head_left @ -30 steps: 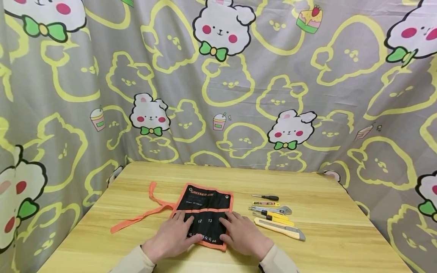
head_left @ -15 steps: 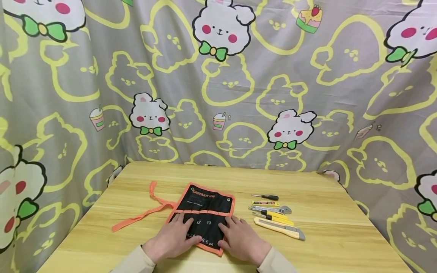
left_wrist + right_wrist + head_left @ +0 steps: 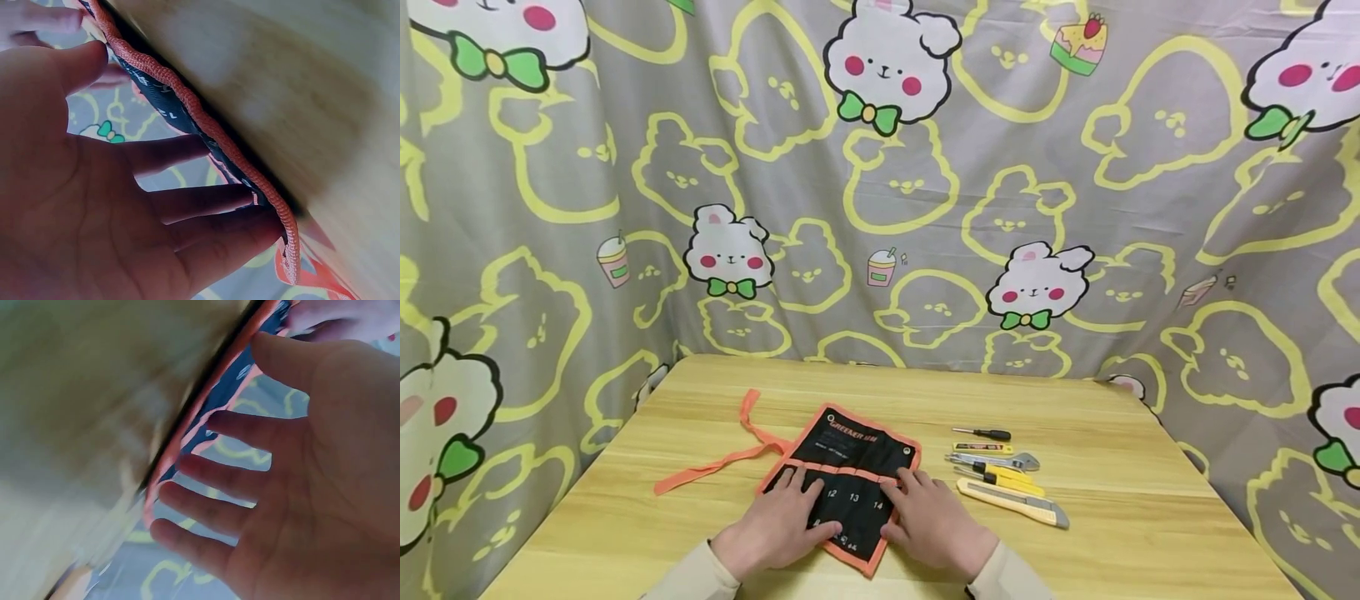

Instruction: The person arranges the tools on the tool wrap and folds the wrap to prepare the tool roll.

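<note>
My left hand [image 3: 775, 527] lies flat on the lower left part of the black tool roll [image 3: 850, 475], fingers [image 3: 187, 203] spread and straight, pressing the cloth and gripping nothing. My right hand [image 3: 934, 525] lies the same way on the roll's lower right part, fingers [image 3: 231, 478] spread and relaxed, tips on the orange band that crosses the pouch. The roll sits low in the centre of the head view on the wooden table [image 3: 1135, 508], turned so its far edge tilts toward the upper right; white numbers 12, 13 and 14 show between my hands. Its orange trim [image 3: 206, 125] runs diagonally through the left wrist view, just past my fingertips. The orange tie strap [image 3: 730, 454] trails off the roll to the left of the frame. To the right of the roll, near but apart from my right hand, lie a small black screwdriver [image 3: 983, 434], an adjustable wrench [image 3: 1000, 459] and a yellow utility knife [image 3: 1013, 502]. A cartoon-print curtain [image 3: 880, 183] fills the upper frame.
</note>
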Demonstrator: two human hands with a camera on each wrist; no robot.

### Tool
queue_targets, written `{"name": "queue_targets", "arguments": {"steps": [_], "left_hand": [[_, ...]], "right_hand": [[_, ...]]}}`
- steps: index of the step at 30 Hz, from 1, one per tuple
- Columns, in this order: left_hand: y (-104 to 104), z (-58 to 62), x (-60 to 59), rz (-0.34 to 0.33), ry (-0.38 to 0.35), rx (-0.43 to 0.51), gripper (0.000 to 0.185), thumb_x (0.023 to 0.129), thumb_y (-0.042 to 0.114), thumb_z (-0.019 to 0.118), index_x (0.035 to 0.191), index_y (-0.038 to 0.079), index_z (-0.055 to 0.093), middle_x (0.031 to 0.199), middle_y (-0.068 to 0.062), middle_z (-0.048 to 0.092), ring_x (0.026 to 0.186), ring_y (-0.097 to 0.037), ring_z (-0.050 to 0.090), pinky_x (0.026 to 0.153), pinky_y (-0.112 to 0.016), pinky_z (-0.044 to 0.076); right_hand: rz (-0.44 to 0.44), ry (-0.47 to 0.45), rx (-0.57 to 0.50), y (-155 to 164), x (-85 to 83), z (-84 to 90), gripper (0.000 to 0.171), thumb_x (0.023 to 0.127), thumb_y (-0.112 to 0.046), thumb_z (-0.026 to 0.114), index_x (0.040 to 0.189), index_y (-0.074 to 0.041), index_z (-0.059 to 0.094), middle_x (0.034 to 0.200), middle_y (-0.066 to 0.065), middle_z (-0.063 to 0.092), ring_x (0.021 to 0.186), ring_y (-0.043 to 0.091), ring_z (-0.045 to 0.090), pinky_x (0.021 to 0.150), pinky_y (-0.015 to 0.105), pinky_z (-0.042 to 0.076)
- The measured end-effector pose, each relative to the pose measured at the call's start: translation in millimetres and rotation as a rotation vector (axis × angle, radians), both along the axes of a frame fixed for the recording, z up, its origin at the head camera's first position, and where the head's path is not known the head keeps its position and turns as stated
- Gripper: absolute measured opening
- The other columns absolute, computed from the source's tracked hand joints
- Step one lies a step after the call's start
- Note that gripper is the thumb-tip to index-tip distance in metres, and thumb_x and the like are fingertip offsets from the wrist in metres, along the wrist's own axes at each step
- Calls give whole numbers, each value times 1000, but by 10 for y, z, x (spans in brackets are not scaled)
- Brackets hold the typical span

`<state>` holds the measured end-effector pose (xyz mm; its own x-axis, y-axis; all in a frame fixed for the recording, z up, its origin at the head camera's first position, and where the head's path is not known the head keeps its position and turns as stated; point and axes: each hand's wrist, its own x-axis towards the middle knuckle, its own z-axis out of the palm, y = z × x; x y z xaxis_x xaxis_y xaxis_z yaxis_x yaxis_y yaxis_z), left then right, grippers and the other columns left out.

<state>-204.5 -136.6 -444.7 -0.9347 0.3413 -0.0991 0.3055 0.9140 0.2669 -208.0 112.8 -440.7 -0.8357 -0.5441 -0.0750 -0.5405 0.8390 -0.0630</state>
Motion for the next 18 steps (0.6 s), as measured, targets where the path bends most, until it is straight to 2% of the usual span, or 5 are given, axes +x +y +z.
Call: {"name": "queue_targets", "arguments": {"steps": [4, 8, 18], "left_hand": [[9, 4, 21, -24, 23, -10, 79, 92, 64, 64, 138, 0, 61, 149, -34, 45, 140, -53, 42, 104, -66, 44], [20, 3, 32, -42, 39, -21, 79, 91, 64, 66, 137, -1, 62, 149, -34, 46, 140, -52, 42, 103, -66, 45], [21, -1, 12, -25, -21, 11, 83, 88, 65, 70, 140, 1, 59, 152, -34, 43, 136, -55, 45, 100, -69, 46]], "right_hand": [[-25, -48, -57, 107, -119, -10, 66, 100, -55, 58, 153, -17, 50, 158, 15, 44, 143, 40, 44, 108, 59, 45], [-37, -90, -64, 158, -169, 10, 68, 99, -56, 59, 154, -17, 48, 160, 13, 43, 145, 38, 42, 111, 58, 42], [-19, -100, -56, 168, -144, -7, 67, 99, -53, 61, 153, -15, 49, 156, 13, 47, 141, 37, 47, 111, 56, 43]]}}
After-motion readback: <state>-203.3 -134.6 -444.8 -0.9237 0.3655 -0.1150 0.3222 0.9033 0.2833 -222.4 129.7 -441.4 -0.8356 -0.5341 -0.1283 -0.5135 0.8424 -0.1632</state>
